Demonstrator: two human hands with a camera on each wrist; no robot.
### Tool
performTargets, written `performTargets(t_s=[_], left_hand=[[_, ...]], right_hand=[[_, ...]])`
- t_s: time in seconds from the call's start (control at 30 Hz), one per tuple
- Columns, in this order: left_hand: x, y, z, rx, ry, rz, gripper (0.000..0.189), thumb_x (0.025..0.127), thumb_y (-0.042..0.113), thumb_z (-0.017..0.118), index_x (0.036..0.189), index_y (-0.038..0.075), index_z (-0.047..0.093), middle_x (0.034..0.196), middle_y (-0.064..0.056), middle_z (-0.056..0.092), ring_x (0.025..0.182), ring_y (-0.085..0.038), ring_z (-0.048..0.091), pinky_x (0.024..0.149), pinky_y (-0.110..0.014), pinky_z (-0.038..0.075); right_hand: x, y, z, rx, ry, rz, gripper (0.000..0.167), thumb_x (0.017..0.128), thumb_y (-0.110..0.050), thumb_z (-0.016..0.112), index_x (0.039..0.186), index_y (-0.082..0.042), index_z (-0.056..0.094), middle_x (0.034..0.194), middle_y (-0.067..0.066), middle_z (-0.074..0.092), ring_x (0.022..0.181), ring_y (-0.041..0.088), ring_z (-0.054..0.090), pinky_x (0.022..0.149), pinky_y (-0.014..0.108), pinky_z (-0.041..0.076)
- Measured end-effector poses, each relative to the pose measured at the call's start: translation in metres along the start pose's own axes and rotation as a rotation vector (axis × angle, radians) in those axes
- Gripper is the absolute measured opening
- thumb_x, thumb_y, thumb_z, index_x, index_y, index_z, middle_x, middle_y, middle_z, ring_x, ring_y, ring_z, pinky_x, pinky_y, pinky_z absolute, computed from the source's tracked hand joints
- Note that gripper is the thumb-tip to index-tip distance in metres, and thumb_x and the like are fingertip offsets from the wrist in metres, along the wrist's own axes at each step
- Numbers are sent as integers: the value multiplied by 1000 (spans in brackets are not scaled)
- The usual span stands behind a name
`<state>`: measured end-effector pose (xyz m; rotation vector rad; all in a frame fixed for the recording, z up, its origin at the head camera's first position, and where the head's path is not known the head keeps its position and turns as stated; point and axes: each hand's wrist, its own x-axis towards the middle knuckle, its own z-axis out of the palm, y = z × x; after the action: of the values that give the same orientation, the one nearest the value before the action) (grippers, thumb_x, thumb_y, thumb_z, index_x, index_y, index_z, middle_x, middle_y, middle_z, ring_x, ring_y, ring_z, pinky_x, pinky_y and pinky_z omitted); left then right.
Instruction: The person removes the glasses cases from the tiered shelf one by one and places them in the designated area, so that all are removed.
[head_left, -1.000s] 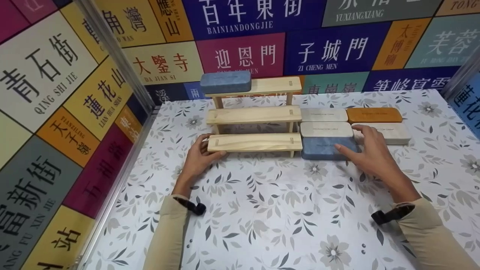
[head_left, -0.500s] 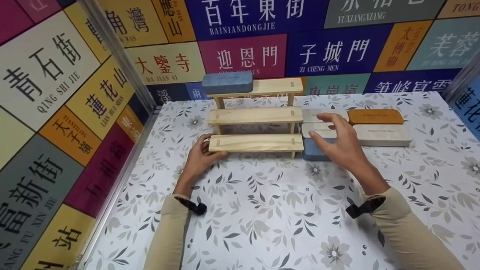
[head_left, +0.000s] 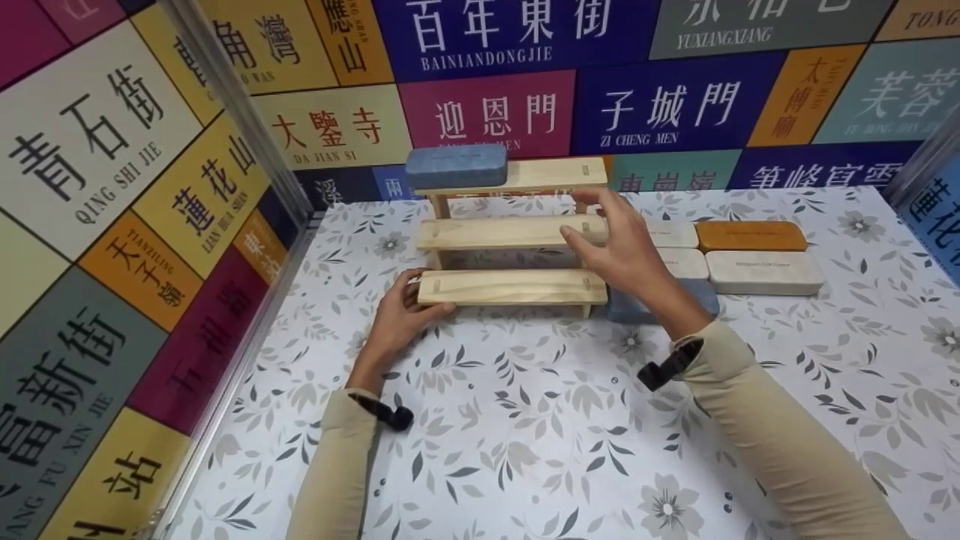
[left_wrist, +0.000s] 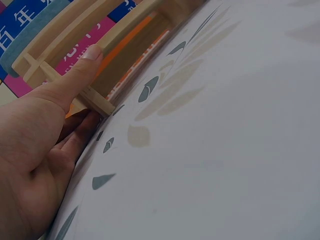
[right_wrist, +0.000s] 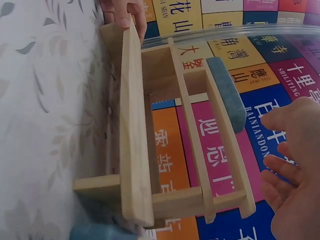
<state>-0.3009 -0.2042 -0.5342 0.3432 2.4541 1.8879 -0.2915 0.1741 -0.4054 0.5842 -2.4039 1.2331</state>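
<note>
A three-tier wooden display stand (head_left: 514,287) stands on the table, its tiers stepped upward toward the back. My left hand (head_left: 399,309) grips the left end of the lowest tier; in the left wrist view the thumb (left_wrist: 80,72) lies against the wood and the other fingers are behind it. On the left of the top tier sits a blue oblong case (head_left: 456,165) with rounded edges. My right hand (head_left: 621,244) is over the right end of the middle tier, fingers apart and holding nothing. In the right wrist view it hovers clear of the stand.
Right of the stand, several similar cases lie side by side: a blue one (head_left: 628,302) in front, an orange one (head_left: 751,235) at the back, a pale one (head_left: 765,273) at right, and more pale ones partly behind my right hand. Printed wall panels (head_left: 495,112) border the table.
My right hand has moved left from above the cases to the stand's right end, carrying nothing. My left hand keeps its grip on the lowest tier.
</note>
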Motion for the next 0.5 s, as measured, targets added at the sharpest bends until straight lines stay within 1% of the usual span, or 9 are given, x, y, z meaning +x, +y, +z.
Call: performTargets(t_s=[0.07,0.2,0.3,0.5], left_hand=[[0,0,0,1,5,-3,93,87,36,94,163,13,45,148,-11,66,135,-26,67,112,-40,57],[0,0,0,-2,12,-6,93,87,35,95,162,12,45,148,-12,66,134,-26,67,111,-39,58],[1,0,1,-8,12,-3,93,86,35,95,162,13,46,149,-11,66,135,-26,67,111,-38,58],[2,0,1,-19,10,3,92,86,32,96,161,11,47,147,-13,66,134,-26,67,110,-36,58]], right_hand=[[8,-2,5,13,-9,-2,50,104,-22,76,147,-6,59,147,14,63,136,33,57,118,55,45],[23,-4,15,31,-36,5,54,104,-23,75,151,-5,56,152,13,60,141,33,54,117,55,45],[33,-4,21,28,-50,14,56,105,-24,74,153,-4,54,156,13,57,148,34,51,121,54,44],[52,-8,27,1,-75,49,58,105,-22,74,156,-5,51,159,14,54,150,33,48,125,53,41]])
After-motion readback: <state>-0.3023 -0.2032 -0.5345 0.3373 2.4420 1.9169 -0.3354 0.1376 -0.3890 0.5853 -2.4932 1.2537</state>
